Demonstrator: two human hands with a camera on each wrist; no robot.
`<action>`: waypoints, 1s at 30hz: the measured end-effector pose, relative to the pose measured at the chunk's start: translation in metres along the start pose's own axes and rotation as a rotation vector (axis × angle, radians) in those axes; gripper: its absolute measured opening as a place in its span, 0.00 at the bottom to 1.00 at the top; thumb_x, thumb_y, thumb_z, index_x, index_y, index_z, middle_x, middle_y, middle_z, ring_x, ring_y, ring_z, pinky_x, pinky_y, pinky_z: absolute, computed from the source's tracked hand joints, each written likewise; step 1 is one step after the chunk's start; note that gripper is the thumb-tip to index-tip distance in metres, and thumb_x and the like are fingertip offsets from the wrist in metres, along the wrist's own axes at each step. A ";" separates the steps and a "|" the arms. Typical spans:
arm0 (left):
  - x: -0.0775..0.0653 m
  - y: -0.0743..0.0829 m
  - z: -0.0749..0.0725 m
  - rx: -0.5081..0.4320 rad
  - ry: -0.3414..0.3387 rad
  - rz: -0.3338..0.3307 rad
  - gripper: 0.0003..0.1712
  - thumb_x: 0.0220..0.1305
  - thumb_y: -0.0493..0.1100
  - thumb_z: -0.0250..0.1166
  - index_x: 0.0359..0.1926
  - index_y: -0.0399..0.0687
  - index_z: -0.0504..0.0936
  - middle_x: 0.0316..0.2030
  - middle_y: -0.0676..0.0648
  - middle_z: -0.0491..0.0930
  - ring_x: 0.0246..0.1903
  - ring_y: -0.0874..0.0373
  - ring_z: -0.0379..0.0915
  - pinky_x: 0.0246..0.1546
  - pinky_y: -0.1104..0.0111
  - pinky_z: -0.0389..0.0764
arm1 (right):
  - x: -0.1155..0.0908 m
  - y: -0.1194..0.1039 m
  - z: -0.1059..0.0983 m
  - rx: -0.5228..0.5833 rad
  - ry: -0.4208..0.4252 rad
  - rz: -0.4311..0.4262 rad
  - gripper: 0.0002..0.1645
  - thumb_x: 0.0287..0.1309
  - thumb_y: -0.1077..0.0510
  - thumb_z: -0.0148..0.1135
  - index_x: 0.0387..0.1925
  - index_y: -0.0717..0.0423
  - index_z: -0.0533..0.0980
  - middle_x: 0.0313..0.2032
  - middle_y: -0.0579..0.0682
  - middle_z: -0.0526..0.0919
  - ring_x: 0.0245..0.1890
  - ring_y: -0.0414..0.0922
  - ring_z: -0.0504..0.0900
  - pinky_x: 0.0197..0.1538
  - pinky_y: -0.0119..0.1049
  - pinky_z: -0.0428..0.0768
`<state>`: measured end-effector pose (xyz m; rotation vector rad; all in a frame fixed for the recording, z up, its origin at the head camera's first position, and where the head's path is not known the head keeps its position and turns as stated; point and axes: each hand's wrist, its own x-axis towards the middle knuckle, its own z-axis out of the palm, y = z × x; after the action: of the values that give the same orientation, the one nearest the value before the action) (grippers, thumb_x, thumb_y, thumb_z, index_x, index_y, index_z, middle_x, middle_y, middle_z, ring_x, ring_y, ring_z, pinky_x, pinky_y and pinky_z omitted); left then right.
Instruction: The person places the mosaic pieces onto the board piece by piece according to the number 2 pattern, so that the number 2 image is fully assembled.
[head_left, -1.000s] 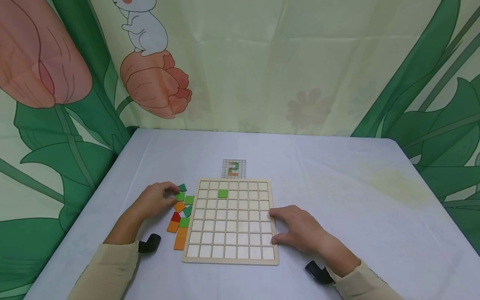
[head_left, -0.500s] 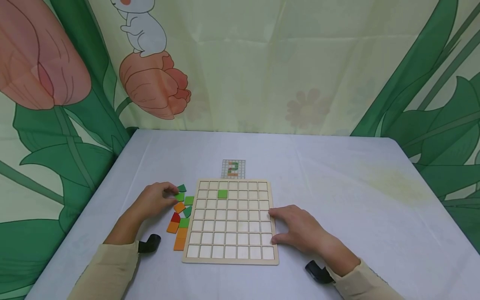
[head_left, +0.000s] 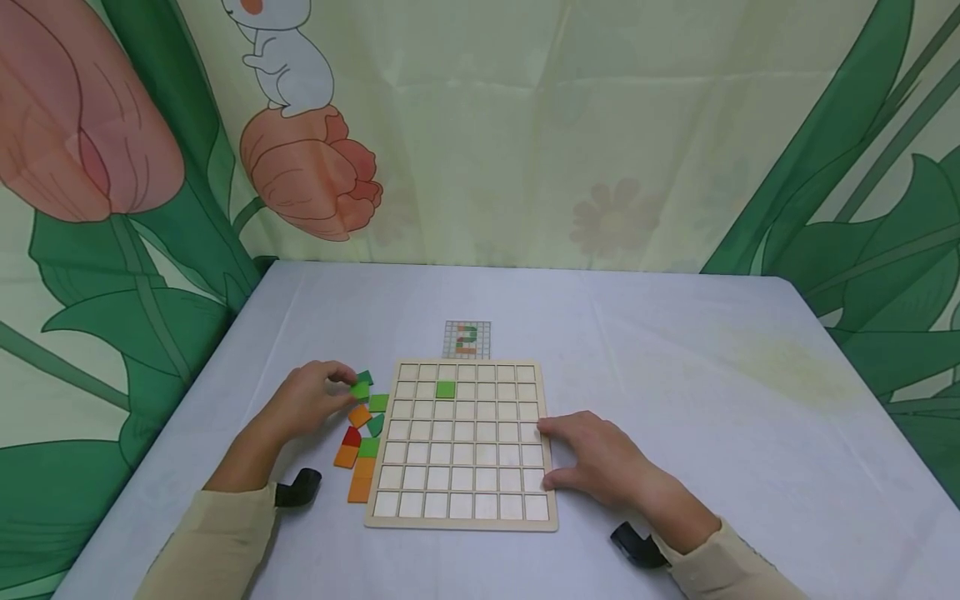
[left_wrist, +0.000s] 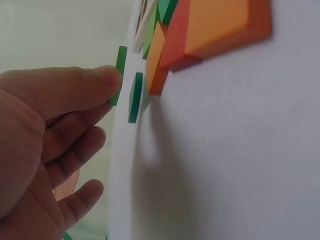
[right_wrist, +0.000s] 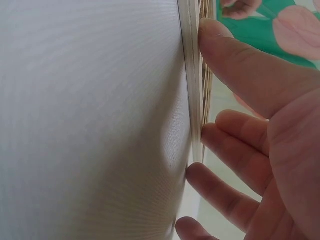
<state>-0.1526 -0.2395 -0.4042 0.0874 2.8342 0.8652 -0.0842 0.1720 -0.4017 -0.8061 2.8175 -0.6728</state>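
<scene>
My left hand [head_left: 311, 396] pinches a light green square tile [left_wrist: 120, 75] between thumb and finger, just above the tabletop. Beside it on the cloth lies a dark green tile [left_wrist: 135, 97]. On the right, my right hand [head_left: 600, 454] rests its thumb and fingertips on the right rim of a wooden grid board [head_left: 459, 524]; its fingers are loosely spread. One light green tile [head_left: 446, 389] sits in a cell of the board's second row from the top.
Left of the board lie loose tiles: orange [head_left: 359, 489], red [head_left: 352, 436] and green [head_left: 368, 447]. A small pattern card [head_left: 450, 342] with a coloured figure lies behind the board. White cloth covers the table [head_left: 637, 333], and a printed curtain hangs behind.
The left hand has risen very slightly with the light green tile in its pinch. The right hand and the board stay in place.
</scene>
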 end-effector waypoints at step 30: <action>0.022 0.063 0.025 -0.001 -0.099 0.217 0.11 0.62 0.41 0.71 0.46 0.46 0.85 0.46 0.47 0.80 0.51 0.49 0.72 0.51 0.57 0.77 | 0.000 0.000 0.001 0.019 -0.007 0.028 0.39 0.47 0.46 0.78 0.61 0.55 0.77 0.58 0.51 0.80 0.60 0.54 0.75 0.59 0.53 0.73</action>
<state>-0.1691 -0.1716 -0.3927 0.4316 2.7673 0.8771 -0.0834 0.1716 -0.4021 -0.7625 2.8065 -0.6908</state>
